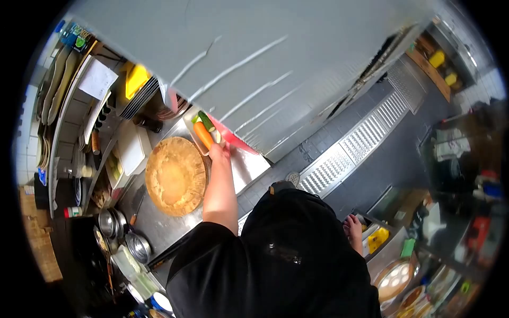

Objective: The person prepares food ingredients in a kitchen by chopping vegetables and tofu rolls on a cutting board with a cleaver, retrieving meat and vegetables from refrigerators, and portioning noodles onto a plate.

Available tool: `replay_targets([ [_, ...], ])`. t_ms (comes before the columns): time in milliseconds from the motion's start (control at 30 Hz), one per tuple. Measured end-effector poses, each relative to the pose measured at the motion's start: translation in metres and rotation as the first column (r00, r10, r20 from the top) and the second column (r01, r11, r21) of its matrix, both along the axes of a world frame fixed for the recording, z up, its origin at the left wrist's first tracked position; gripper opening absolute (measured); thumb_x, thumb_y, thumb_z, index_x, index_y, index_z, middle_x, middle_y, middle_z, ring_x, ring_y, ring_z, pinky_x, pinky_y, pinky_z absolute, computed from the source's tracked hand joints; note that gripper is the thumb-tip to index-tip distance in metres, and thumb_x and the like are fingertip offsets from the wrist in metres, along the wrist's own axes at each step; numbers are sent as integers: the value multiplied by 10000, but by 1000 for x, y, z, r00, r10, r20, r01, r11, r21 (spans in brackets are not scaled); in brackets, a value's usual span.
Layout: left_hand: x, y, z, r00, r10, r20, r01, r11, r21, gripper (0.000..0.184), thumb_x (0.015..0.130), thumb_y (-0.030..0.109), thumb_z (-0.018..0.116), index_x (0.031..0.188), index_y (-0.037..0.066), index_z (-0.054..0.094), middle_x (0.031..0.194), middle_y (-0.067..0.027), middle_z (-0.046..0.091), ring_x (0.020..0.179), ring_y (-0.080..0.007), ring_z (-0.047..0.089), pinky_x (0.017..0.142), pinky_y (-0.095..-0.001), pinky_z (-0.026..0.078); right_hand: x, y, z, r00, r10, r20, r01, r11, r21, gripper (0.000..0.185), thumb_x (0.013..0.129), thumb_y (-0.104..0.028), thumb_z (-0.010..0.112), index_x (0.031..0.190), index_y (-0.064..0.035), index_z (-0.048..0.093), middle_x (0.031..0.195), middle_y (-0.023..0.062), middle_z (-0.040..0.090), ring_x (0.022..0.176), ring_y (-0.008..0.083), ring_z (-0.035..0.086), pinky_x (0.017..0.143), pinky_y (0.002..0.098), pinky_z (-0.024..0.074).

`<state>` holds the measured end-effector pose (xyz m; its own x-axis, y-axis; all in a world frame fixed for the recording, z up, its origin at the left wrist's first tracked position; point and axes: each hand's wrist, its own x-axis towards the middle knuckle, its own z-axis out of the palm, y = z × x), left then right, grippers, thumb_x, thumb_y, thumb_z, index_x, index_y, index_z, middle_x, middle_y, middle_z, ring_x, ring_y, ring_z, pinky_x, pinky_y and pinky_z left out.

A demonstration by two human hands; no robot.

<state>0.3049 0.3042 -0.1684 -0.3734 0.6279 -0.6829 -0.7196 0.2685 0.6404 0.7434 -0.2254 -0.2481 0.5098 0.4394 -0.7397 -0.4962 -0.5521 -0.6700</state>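
Note:
My left hand (220, 152) reaches across the steel counter to a shallow light-coloured tray (199, 142). Its fingers close around the tray's near end, partly hidden. In the tray lie an orange carrot (203, 134), a dark green cucumber or zucchini (206, 121) and some paler pieces. Beside my left forearm sits a round, worn wooden chopping board (176, 176). My right hand (353, 228) hangs low at my right side, fingers loosely bent and apart, with nothing visible in it.
A large grey metal cabinet (238, 58) stands right behind the tray. Metal bowls (139, 248) and a white container (132, 148) line the left side. A perforated drain grate (347, 146) crosses the floor. Another counter with a round tray (393, 280) is at the lower right.

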Motion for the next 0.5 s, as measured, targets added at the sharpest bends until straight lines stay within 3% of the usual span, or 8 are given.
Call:
replay_targets([
  [67,-1,-10,6,1000,18,-16,-18,1000,-6,400,898,-72,448,1284,16,500,1052,-135,617,834,-297,674,546,-325,595,41,13,-2,998,50,42,-47,996,-78,417,957,-236,689,1314,-50,581,1018,32,656,806,143,631,668,270,516],
  [167,0,-37,1,1000,-6,-9,6,1000,-1,374,918,-46,430,1285,4,485,1062,-151,610,868,-311,677,626,-361,634,94,44,-8,995,103,-1,-103,992,-74,409,960,-260,684,1308,-70,584,1036,28,661,841,167,660,687,288,537],
  [233,8,-62,-5,1000,-7,-24,7,1000,-30,379,960,1,396,1338,-21,419,1213,-204,564,1015,-382,663,798,-476,660,126,75,-7,981,193,-25,-194,978,-77,418,960,-266,683,1312,-64,580,1049,29,658,861,174,664,705,303,541],
  [300,23,-87,-1,999,37,4,-37,998,-45,385,968,-10,375,1351,-50,400,1259,-228,542,1050,-395,652,806,-479,656,146,112,-2,942,334,-16,-334,935,-122,425,962,-269,679,1314,-53,576,1068,34,655,896,183,665,730,324,547],
  [367,23,-111,-32,998,48,43,-48,999,9,376,1057,170,439,1370,-35,398,1249,-237,559,1063,-395,657,815,-464,650,167,151,15,855,518,-9,-516,850,-106,475,963,-277,681,1347,-32,547,1080,37,654,921,176,662,753,313,541],
  [400,38,-127,-16,994,99,56,-103,992,75,442,1048,189,495,1359,-100,372,1240,-253,568,1015,-388,670,780,-420,652,179,165,25,798,602,13,-597,795,-108,492,963,-278,682,1360,-26,538,1088,37,655,923,173,663,755,307,539],
  [433,34,-140,-25,996,86,-5,-86,990,-116,499,1031,252,562,1340,-108,409,1192,-243,597,936,-384,682,737,-388,629,191,177,39,738,674,33,-668,736,-113,509,963,-279,684,1372,-20,528,1096,38,656,925,170,663,757,302,537],
  [500,53,-167,6,910,69,-408,-202,935,-293,563,982,269,647,1324,-128,440,1140,-246,620,855,-374,685,723,-383,589,219,196,54,657,748,94,-729,662,-174,552,962,-269,686,1403,5,500,1071,33,665,847,136,638,708,263,505],
])
